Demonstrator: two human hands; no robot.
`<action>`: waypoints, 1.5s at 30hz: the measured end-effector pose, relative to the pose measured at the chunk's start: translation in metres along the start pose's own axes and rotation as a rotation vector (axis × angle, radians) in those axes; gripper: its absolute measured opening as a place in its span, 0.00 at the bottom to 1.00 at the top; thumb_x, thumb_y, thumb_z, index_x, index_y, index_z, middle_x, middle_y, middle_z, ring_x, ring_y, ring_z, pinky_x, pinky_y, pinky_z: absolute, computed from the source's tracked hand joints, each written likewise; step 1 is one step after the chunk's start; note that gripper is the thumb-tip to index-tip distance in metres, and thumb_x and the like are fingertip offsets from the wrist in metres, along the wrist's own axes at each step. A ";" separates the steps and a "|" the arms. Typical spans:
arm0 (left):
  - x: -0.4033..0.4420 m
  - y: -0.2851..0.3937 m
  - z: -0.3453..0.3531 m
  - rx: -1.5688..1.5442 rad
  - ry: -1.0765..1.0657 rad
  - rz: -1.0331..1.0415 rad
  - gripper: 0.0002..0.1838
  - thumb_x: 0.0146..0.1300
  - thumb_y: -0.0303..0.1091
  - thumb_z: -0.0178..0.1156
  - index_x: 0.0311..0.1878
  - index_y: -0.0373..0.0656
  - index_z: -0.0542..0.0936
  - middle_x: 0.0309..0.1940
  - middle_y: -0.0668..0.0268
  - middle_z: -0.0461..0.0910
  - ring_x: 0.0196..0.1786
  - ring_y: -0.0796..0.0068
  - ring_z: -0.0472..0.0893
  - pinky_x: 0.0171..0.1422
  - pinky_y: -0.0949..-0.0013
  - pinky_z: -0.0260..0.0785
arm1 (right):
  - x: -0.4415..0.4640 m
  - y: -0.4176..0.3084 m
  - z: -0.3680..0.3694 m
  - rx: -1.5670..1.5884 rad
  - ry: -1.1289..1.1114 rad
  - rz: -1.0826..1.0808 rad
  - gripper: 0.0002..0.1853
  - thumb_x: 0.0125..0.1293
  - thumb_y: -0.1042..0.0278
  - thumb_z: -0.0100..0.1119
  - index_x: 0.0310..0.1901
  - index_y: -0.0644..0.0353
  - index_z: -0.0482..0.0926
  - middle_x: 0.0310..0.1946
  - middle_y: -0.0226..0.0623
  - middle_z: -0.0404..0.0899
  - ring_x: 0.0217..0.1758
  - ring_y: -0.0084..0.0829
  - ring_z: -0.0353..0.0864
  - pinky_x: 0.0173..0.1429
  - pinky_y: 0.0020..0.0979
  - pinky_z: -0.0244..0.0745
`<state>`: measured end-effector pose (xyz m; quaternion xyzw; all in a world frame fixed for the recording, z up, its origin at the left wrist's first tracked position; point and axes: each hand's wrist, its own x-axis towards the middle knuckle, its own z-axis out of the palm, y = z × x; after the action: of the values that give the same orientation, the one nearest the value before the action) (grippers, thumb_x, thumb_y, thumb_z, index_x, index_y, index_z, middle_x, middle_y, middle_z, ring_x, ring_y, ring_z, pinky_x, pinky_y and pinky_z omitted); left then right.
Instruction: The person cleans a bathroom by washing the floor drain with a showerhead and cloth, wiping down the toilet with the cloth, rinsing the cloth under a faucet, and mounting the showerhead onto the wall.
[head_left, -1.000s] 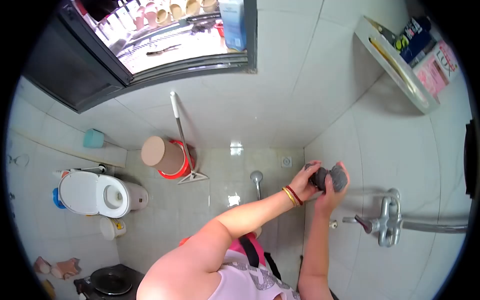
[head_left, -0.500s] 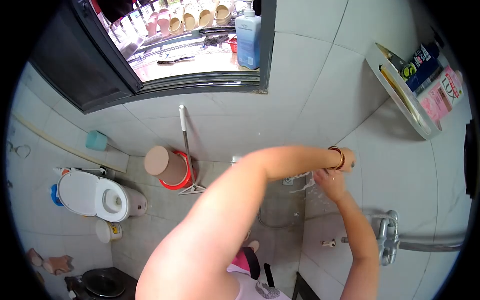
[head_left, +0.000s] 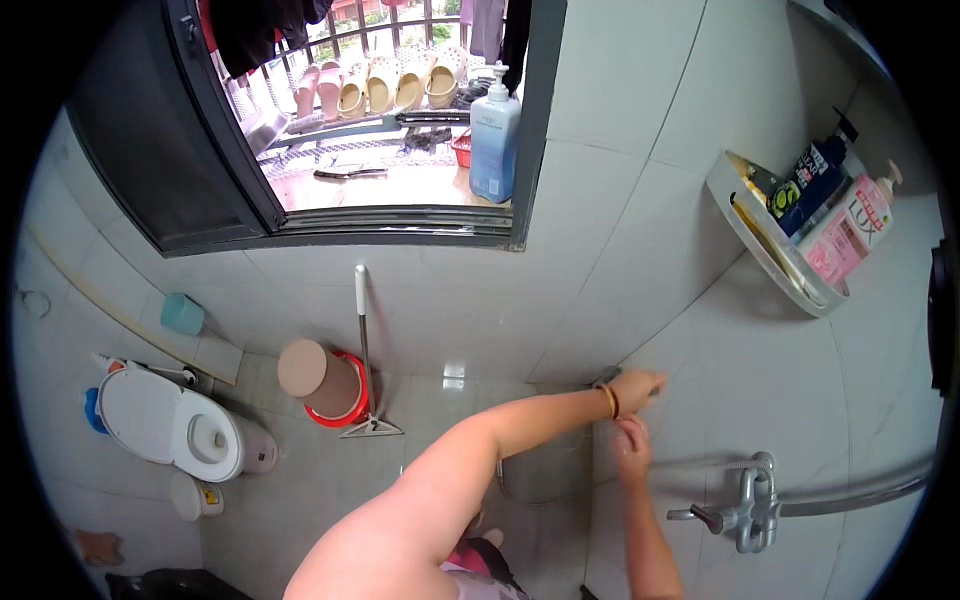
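My left hand (head_left: 637, 391), with a bracelet at the wrist, reaches across to the right-hand wall. Its fingers are closed around what looks like a shower head (head_left: 606, 376); only a grey rounded part shows beside the hand. Just below, my right hand (head_left: 632, 443) is raised close to the left wrist, with its fingers loosely bent and apparently holding nothing. A metal shower hose (head_left: 690, 467) runs from the wall tap (head_left: 750, 510) and passes behind my right forearm.
A corner shelf (head_left: 775, 250) holds a pink pump bottle (head_left: 850, 230) and a dark blue tube. On the left stand a toilet (head_left: 215, 440), a brown bin (head_left: 318, 375) in a red basin and a floor squeegee (head_left: 366, 340). A blue pump bottle (head_left: 494, 145) stands on the window ledge.
Both hands now appear lower and further left, partly because the view has tilted up. The white water spray seen beside the hands earlier no longer shows. The tap is now uncovered by my right arm.
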<state>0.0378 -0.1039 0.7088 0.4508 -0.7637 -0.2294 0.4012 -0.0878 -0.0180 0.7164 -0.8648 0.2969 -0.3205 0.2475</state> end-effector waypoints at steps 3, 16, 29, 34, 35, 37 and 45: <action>-0.025 0.022 -0.002 0.072 -0.212 0.252 0.10 0.48 0.32 0.57 0.35 0.43 0.71 0.29 0.59 0.75 0.31 0.55 0.75 0.35 0.58 0.67 | -0.021 -0.018 0.001 1.012 0.526 0.840 0.23 0.60 0.50 0.50 0.50 0.58 0.70 0.50 0.38 0.69 0.55 0.40 0.65 0.56 0.52 0.59; -0.086 0.097 0.054 0.313 -0.618 1.067 0.14 0.51 0.35 0.55 0.41 0.42 0.74 0.37 0.61 0.73 0.42 0.59 0.72 0.44 0.60 0.65 | -0.105 -0.004 0.007 1.432 0.561 0.911 0.25 0.60 0.55 0.48 0.57 0.57 0.61 0.51 0.40 0.68 0.53 0.36 0.67 0.57 0.42 0.64; -0.100 0.126 -0.038 -1.658 -0.033 -0.751 0.10 0.59 0.35 0.57 0.42 0.46 0.71 0.37 0.71 0.72 0.40 0.79 0.73 0.41 0.70 0.70 | -0.033 -0.115 -0.070 0.336 0.495 0.091 0.20 0.32 0.80 0.46 0.35 0.61 0.70 0.39 0.41 0.69 0.47 0.34 0.67 0.54 0.35 0.63; -0.104 0.122 -0.028 -1.136 -0.118 -0.618 0.06 0.58 0.35 0.58 0.35 0.46 0.74 0.31 0.74 0.73 0.38 0.79 0.74 0.40 0.71 0.70 | -0.053 -0.142 -0.071 0.455 0.241 0.227 0.16 0.44 0.76 0.48 0.39 0.60 0.72 0.40 0.38 0.71 0.46 0.31 0.67 0.55 0.35 0.62; -0.105 0.129 -0.030 -0.849 -0.027 -0.417 0.05 0.56 0.34 0.58 0.33 0.45 0.74 0.30 0.71 0.73 0.37 0.75 0.75 0.40 0.70 0.69 | -0.057 -0.146 -0.069 1.000 0.354 0.591 0.13 0.51 0.73 0.49 0.40 0.61 0.73 0.40 0.36 0.71 0.46 0.30 0.67 0.56 0.34 0.61; -0.103 0.146 -0.036 -0.263 0.146 -0.019 0.04 0.53 0.30 0.59 0.30 0.43 0.74 0.29 0.64 0.74 0.35 0.68 0.75 0.38 0.68 0.68 | -0.063 -0.122 -0.056 1.102 0.543 0.332 0.17 0.61 0.60 0.50 0.49 0.60 0.69 0.41 0.34 0.72 0.47 0.27 0.69 0.55 0.36 0.64; -0.100 0.203 -0.026 0.215 -0.269 1.070 0.09 0.41 0.34 0.60 0.25 0.44 0.71 0.26 0.62 0.70 0.35 0.61 0.70 0.41 0.63 0.65 | -0.110 -0.073 -0.045 1.495 0.329 1.133 0.29 0.61 0.40 0.45 0.47 0.63 0.70 0.45 0.41 0.74 0.51 0.36 0.70 0.54 0.39 0.66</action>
<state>-0.0159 0.0829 0.8275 0.0056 -0.9495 0.0298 0.3124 -0.1618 0.0966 0.7474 -0.1540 0.4210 -0.3775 0.8103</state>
